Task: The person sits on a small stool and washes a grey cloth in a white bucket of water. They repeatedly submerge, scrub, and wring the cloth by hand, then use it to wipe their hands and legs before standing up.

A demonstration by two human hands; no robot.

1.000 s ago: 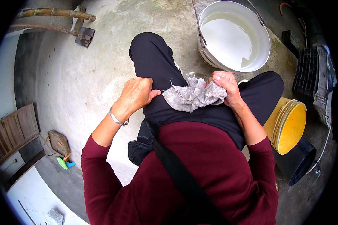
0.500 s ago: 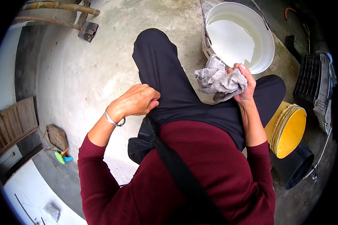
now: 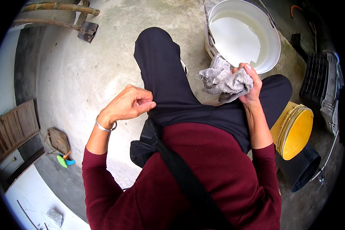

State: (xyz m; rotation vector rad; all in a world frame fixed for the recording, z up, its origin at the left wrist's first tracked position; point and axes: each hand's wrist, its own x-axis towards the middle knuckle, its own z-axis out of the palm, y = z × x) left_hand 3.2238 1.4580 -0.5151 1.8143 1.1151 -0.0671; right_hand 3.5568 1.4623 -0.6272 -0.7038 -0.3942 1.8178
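My right hand (image 3: 253,82) is closed around a crumpled, damp-looking grey rag (image 3: 226,81), held above my lap beside the near rim of a metal bucket (image 3: 270,57). Most of the rag bunches out to the left of my fingers. Cloudy pale liquid (image 3: 235,38) fills part of the bucket. My left hand (image 3: 132,101), with a silver bangle on its wrist, rests at my left thigh. Its fingers are curled and the thumb presses near the index finger, against the dark trousers (image 3: 163,69). Whether it pinches the cloth is hidden.
A yellow bucket (image 3: 298,132) and a black bucket (image 3: 308,168) lie tipped at my right, below a dark plastic crate (image 3: 314,78). Bamboo poles (image 3: 61,6) stand at far left. A woven basket (image 3: 58,141) sits on the concrete floor (image 3: 88,73). A black bag (image 3: 143,147) hangs at my left side.
My left hand has shifted slightly left along the thigh and turned, so its curled fingers and thumb show more. My right hand and the rag have barely moved.
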